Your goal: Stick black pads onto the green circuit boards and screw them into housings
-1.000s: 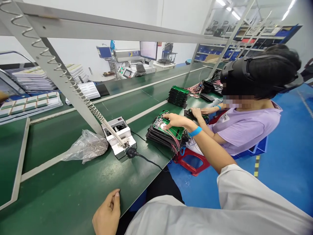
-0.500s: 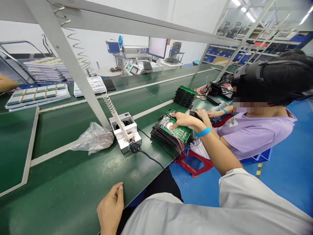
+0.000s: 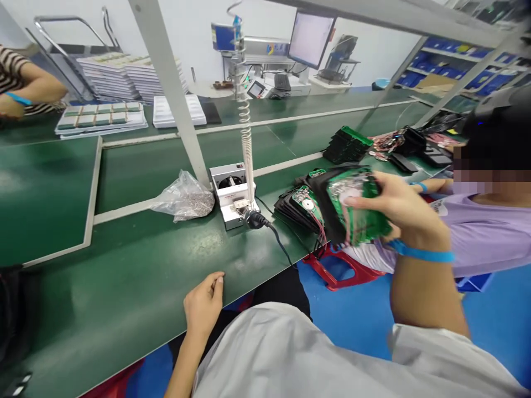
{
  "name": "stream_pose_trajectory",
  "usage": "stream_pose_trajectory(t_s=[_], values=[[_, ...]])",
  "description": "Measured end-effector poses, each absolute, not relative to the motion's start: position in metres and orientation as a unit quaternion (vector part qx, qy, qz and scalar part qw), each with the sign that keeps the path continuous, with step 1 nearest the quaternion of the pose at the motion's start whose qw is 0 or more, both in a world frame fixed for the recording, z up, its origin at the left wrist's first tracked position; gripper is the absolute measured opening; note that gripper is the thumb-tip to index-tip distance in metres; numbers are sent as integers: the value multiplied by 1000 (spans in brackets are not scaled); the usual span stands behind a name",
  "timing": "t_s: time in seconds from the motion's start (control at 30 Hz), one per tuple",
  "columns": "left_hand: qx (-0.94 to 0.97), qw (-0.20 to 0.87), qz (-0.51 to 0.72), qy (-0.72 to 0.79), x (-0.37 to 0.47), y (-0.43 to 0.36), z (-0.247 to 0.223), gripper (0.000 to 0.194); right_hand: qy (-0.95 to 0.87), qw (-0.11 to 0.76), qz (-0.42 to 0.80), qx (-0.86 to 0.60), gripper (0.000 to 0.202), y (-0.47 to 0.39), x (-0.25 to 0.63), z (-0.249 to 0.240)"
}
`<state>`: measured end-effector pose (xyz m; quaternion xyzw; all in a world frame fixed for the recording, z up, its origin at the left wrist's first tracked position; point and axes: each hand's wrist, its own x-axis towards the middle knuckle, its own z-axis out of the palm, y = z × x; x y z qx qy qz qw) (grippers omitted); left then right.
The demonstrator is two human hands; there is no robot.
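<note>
My right hand grips a green circuit board with a black panel on its left side and pinkish wires; it is blurred and tilted, lifted over the bench's front edge. Just left of it lies a stack of black panels. On that stack, another green circuit board shows a white round part and red wires. My left hand rests at the bench edge, its fingers curled closed, with nothing visible in them. Beyond the lifted board stands a second stack of black-and-green boards.
A small white machine with a coiled cord and black plug stands mid-bench. Left of it lies a clear plastic bag of small parts. A co-worker in a purple shirt sits close on my right. An upright post rises behind the machine.
My right hand has lifted the circuit board off the stack and brought it right and nearer to me. My left hand stays by the bench edge. The view has turned left.
</note>
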<state>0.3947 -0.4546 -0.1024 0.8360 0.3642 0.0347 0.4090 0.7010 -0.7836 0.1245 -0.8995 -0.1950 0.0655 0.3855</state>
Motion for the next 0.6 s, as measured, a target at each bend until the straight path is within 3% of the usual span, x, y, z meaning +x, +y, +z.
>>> stream_pose_trajectory(t_s=[0.1,0.2,0.3,0.43,0.6], values=[[738,576,47,349,386,-452,-97,51,-168,481,90,-856,57,-790,633,130],[597,724,85,335,376,-451,-78,59,-252,493,286,-782,77,-751,570,102],[502,798,132,306,377,-451,-56,62,-253,509,438,-697,78,-682,532,41],[555,779,136,260,407,-452,-61,67,-182,553,392,-712,69,-621,526,-45],[704,657,93,253,466,-447,-102,56,-183,467,327,-800,78,-620,549,-75]])
